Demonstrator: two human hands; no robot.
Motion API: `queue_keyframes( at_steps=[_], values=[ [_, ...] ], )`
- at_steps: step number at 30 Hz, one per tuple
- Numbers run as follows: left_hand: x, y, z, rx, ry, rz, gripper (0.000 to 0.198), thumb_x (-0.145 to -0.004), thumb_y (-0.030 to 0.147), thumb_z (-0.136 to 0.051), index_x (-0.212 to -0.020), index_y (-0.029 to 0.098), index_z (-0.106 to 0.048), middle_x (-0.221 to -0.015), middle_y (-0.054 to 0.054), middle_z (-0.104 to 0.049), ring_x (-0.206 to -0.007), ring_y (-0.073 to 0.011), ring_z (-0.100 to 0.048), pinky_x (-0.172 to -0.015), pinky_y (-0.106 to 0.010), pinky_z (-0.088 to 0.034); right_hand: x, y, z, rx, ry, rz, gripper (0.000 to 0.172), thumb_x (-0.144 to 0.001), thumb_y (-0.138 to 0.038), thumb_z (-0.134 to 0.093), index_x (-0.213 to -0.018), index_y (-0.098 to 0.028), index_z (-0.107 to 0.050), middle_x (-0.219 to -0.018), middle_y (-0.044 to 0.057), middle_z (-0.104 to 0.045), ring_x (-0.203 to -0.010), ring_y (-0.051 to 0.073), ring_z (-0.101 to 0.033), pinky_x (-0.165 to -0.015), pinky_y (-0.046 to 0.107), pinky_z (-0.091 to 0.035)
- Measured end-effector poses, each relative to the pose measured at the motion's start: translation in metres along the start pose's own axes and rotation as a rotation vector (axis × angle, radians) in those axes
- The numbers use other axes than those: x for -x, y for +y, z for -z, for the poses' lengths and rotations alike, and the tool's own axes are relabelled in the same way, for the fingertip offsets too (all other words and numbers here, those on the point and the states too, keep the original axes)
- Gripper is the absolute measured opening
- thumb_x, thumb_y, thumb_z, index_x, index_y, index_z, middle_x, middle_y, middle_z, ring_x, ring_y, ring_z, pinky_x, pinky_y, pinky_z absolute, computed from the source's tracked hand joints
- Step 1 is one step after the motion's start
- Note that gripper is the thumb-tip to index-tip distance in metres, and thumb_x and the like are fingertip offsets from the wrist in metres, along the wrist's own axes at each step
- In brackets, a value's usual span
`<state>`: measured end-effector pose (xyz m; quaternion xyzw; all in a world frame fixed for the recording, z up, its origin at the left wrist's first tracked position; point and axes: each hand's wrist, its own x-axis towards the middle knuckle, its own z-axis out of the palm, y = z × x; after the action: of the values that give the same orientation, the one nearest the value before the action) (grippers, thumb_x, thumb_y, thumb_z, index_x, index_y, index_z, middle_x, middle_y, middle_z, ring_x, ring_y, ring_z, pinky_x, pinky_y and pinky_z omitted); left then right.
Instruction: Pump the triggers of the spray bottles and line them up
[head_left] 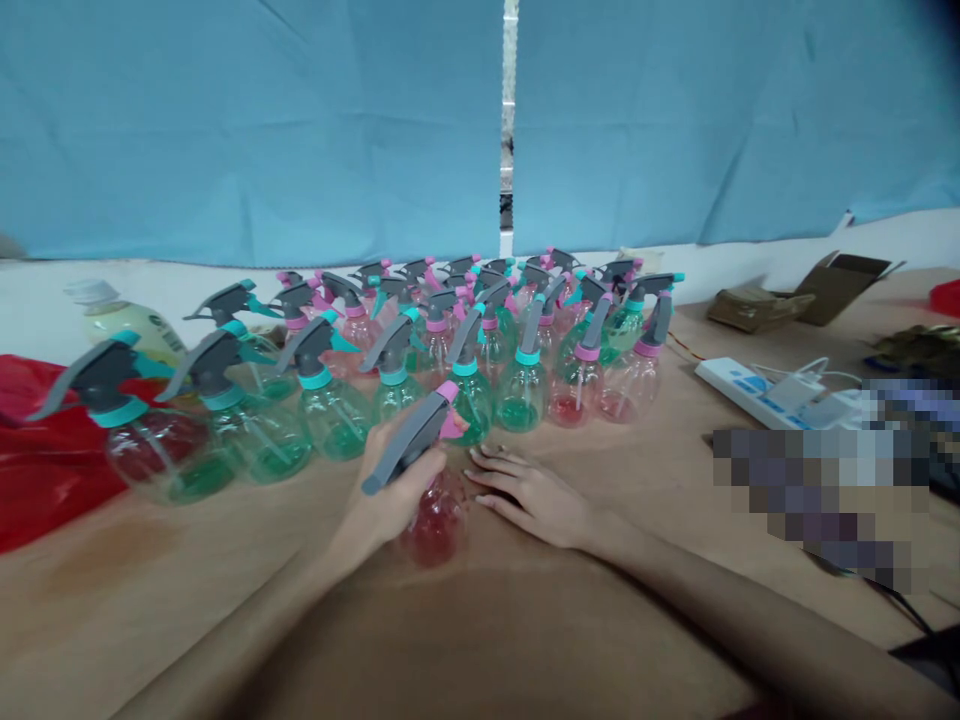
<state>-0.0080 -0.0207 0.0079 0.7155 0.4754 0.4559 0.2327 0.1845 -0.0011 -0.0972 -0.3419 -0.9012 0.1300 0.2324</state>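
My left hand (401, 490) is wrapped round the neck of a pink spray bottle (435, 525) with a grey trigger head and pink nozzle; the bottle stands near the table's middle. Just right of it, my right hand (529, 495) lies flat, palm down, its fingers spread and pointing at the bottle. Behind both hands is a front row of spray bottles, among them a green one (519, 395) with a teal collar and a pink one (576, 390). Several more pink and teal sprayers crowd together behind that row.
Red plastic (45, 480) lies at the left, near a bottle of yellowish liquid (131, 325). A white power strip (750, 390) with plugs and cables is at the right, below an open cardboard box (844, 290). A blue cloth (262, 130) hangs behind the table.
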Motion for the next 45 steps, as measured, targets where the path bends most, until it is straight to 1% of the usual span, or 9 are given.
queue_keyframes(
  at_steps=[3,5,9,15,23,28,32,40,45],
  values=[
    [-0.0011,-0.0037,0.0014,-0.029,-0.057,-0.036,0.021,-0.069,0.024,-0.045,-0.082,0.023,-0.062,-0.064,0.003,-0.056,-0.053,-0.0124,-0.045,-0.051,-0.025,-0.041,0.0003,0.0006,-0.0010,-0.018,0.014,0.010,0.041,-0.093,-0.037,-0.037,-0.130,-0.021,-0.047,-0.140,0.006,-0.043,-0.132,0.019,-0.033,-0.110,0.043,-0.027],
    [-0.0010,-0.0056,0.0018,-0.038,-0.046,-0.037,0.021,-0.070,0.026,-0.046,-0.084,0.023,-0.062,-0.062,0.003,-0.055,-0.052,-0.0128,-0.046,-0.051,-0.025,-0.041,0.0003,0.0006,-0.0011,-0.026,0.022,0.014,0.041,-0.093,-0.037,-0.037,-0.130,-0.021,-0.047,-0.139,0.006,-0.043,-0.132,0.019,-0.033,-0.109,0.044,-0.027],
    [-0.0005,-0.0072,0.0015,-0.015,-0.073,-0.047,0.024,-0.072,0.027,-0.047,-0.091,0.024,-0.061,-0.067,0.001,-0.059,-0.057,-0.0145,-0.052,-0.056,-0.027,-0.044,-0.0001,0.0003,-0.0003,-0.025,0.017,0.015,0.041,-0.093,-0.037,-0.037,-0.130,-0.021,-0.047,-0.139,0.007,-0.043,-0.131,0.019,-0.034,-0.109,0.044,-0.028],
    [-0.0004,-0.0071,0.0018,-0.023,-0.079,-0.030,0.022,-0.075,0.026,-0.049,-0.093,0.023,-0.061,-0.066,0.001,-0.059,-0.059,-0.0151,-0.055,-0.057,-0.026,-0.045,-0.0002,0.0011,-0.0012,0.001,0.013,0.019,0.041,-0.093,-0.038,-0.036,-0.129,-0.021,-0.048,-0.139,0.007,-0.044,-0.132,0.019,-0.034,-0.109,0.043,-0.029],
    [-0.0013,-0.0052,0.0010,0.011,-0.094,-0.034,0.026,-0.075,0.023,-0.049,-0.097,0.024,-0.064,-0.079,0.000,-0.065,-0.067,-0.0150,-0.060,-0.062,-0.026,-0.048,0.0002,0.0009,-0.0021,0.012,0.016,0.016,0.042,-0.093,-0.038,-0.036,-0.129,-0.019,-0.048,-0.139,0.008,-0.043,-0.131,0.018,-0.034,-0.110,0.041,-0.028],
    [-0.0011,-0.0050,0.0008,-0.011,-0.100,-0.031,0.032,-0.075,0.024,-0.046,-0.103,0.025,-0.062,-0.071,0.001,-0.063,-0.059,-0.0146,-0.056,-0.056,-0.026,-0.045,0.0001,0.0011,-0.0016,-0.013,0.021,0.012,0.041,-0.093,-0.038,-0.038,-0.129,-0.021,-0.048,-0.139,0.008,-0.043,-0.131,0.020,-0.035,-0.109,0.045,-0.029],
    [-0.0010,-0.0047,0.0002,0.015,-0.107,-0.023,0.033,-0.076,0.024,-0.047,-0.105,0.025,-0.061,-0.075,0.000,-0.064,-0.066,-0.0158,-0.058,-0.062,-0.027,-0.047,0.0002,0.0012,-0.0018,-0.002,0.010,0.013,0.042,-0.093,-0.037,-0.038,-0.129,-0.019,-0.048,-0.140,0.008,-0.042,-0.132,0.019,-0.033,-0.110,0.043,-0.027],
    [-0.0015,-0.0060,0.0008,-0.002,-0.095,-0.034,0.029,-0.076,0.027,-0.048,-0.100,0.026,-0.064,-0.075,0.000,-0.065,-0.067,-0.0163,-0.059,-0.062,-0.028,-0.048,0.0003,0.0004,-0.0006,-0.030,0.030,0.018,0.041,-0.093,-0.037,-0.038,-0.130,-0.022,-0.047,-0.140,0.007,-0.042,-0.132,0.020,-0.034,-0.109,0.045,-0.028],
    [-0.0015,-0.0086,0.0009,0.004,-0.082,-0.033,0.019,-0.074,0.026,-0.048,-0.084,0.024,-0.063,-0.070,0.000,-0.064,-0.060,-0.0156,-0.057,-0.056,-0.027,-0.046,-0.0001,0.0000,0.0006,-0.011,0.003,0.010,0.042,-0.094,-0.038,-0.035,-0.130,-0.021,-0.047,-0.140,0.007,-0.042,-0.132,0.019,-0.032,-0.110,0.043,-0.027]
  ],
)
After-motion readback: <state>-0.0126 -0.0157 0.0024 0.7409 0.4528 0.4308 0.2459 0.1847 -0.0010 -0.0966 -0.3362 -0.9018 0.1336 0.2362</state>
